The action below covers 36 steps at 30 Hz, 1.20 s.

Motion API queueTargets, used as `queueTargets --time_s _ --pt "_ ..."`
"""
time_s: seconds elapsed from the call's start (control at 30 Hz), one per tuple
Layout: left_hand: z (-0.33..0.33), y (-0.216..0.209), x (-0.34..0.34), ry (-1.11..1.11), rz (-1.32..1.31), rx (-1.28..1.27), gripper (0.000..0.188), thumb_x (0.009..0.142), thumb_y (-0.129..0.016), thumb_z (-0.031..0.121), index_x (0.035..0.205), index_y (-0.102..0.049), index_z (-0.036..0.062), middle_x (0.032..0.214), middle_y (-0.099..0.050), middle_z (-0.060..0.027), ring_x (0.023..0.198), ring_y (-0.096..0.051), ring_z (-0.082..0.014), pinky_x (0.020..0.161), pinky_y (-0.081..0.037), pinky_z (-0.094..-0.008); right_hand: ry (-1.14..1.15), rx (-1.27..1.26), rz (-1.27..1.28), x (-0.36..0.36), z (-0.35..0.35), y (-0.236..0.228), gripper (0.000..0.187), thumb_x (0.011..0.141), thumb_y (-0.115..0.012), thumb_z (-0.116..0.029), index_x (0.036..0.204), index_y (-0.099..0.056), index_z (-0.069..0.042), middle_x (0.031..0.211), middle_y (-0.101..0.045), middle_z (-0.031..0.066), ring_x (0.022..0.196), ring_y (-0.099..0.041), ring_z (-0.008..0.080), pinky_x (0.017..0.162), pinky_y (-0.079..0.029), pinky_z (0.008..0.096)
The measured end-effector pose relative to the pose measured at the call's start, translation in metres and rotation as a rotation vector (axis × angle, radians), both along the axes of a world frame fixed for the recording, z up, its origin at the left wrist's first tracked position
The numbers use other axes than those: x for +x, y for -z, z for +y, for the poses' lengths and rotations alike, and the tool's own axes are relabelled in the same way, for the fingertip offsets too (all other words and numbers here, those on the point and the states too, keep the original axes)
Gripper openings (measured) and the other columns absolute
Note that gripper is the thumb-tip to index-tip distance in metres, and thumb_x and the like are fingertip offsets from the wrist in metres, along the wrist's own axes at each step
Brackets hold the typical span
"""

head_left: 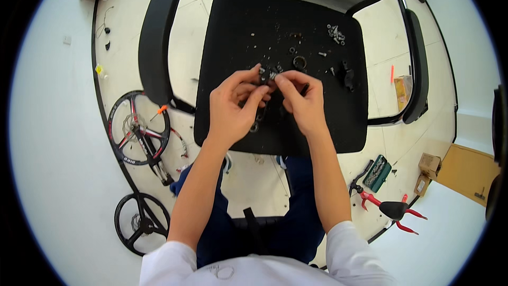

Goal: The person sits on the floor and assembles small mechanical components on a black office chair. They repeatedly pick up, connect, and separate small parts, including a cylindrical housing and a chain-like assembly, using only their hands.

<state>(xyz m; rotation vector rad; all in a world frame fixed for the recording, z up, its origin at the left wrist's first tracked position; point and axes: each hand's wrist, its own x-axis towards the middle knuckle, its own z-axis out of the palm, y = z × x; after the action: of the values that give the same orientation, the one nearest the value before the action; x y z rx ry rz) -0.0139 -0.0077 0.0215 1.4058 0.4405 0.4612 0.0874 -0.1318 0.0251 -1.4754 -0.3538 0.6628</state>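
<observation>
Over the black chair seat (222,37), both my hands meet at a small dark metal bike part (266,76) with a silvery bolt or spring at its side. My left hand (233,106) pinches it between thumb and fingers. From the other side, the thumb and forefinger of my right hand (304,103) close on its silvery end. A thin black rod (305,89) shows by the right fingers; its kind is unclear. Beyond the hands lie a metal ring (299,62), a cluster of bolts and nuts (336,34), loose screws (322,54) and a black bracket-like part (347,76).
Chair armrests (156,37) rise on both sides. On the floor at left are a spoked wheel (138,127), an orange-handled screwdriver (161,110) and another black wheel (142,224). At right are a green toolbox (377,173), a red bike frame (372,199) and cardboard boxes (429,164).
</observation>
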Motion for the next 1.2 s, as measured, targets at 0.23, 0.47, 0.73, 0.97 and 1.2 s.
queueTargets --time_s 0.23,0.47,0.73,0.97,1.2 --pt "-0.003 0.006 0.005 0.043 0.004 -0.052 0.037 0.089 -0.063 -0.008 0.126 -0.058 -0.0031 0.099 -0.069 -0.0106 0.077 -0.068 -0.0126 0.067 -0.057 -0.0244 0.168 -0.006 -0.174 -0.011 0.005 0.017 0.007 0.082 -0.073 -0.006 0.084 -0.069 -0.001 0.066 -0.057 -0.0064 0.053 -0.037 -0.0031 0.047 -0.025 0.0189" --pt "-0.007 0.003 -0.008 0.072 0.042 -0.002 0.037 0.088 -0.063 -0.009 0.125 -0.059 -0.0031 0.094 -0.068 -0.0097 0.077 -0.068 -0.0115 0.065 -0.056 -0.0229 0.066 0.107 0.106 -0.007 -0.007 0.011 0.008 0.088 -0.07 -0.007 0.091 -0.071 0.0 0.068 -0.058 -0.0065 0.053 -0.039 -0.002 0.047 -0.027 0.0185" --pt "0.0 0.008 0.001 0.016 0.032 -0.011 0.036 0.088 -0.064 -0.008 0.123 -0.061 -0.0024 0.092 -0.068 -0.01 0.077 -0.068 -0.0119 0.066 -0.056 -0.023 0.102 0.027 0.14 -0.004 -0.001 0.002 0.015 0.092 -0.068 -0.013 0.095 -0.071 0.001 0.08 -0.067 -0.0009 0.057 -0.045 -0.0011 0.05 -0.033 0.0171" --pt "0.001 0.014 0.002 0.043 0.009 0.069 0.035 0.088 -0.063 -0.008 0.123 -0.061 -0.0034 0.094 -0.067 -0.0101 0.076 -0.068 -0.0118 0.066 -0.056 -0.0236 0.117 -0.02 -0.031 -0.004 0.004 0.004 0.012 0.086 -0.073 -0.006 0.095 -0.072 0.002 0.074 -0.064 -0.0036 0.052 -0.04 -0.0033 0.047 -0.027 0.0175" --pt "0.001 0.017 0.002 -0.005 -0.004 0.11 0.035 0.088 -0.064 -0.008 0.122 -0.061 -0.0042 0.098 -0.067 -0.0115 0.077 -0.068 -0.0122 0.065 -0.056 -0.0234 0.166 -0.039 0.093 -0.01 0.011 -0.001 0.014 0.086 -0.075 -0.01 0.092 -0.073 0.003 0.07 -0.063 -0.0039 0.056 -0.043 -0.0031 0.048 -0.031 0.0177"
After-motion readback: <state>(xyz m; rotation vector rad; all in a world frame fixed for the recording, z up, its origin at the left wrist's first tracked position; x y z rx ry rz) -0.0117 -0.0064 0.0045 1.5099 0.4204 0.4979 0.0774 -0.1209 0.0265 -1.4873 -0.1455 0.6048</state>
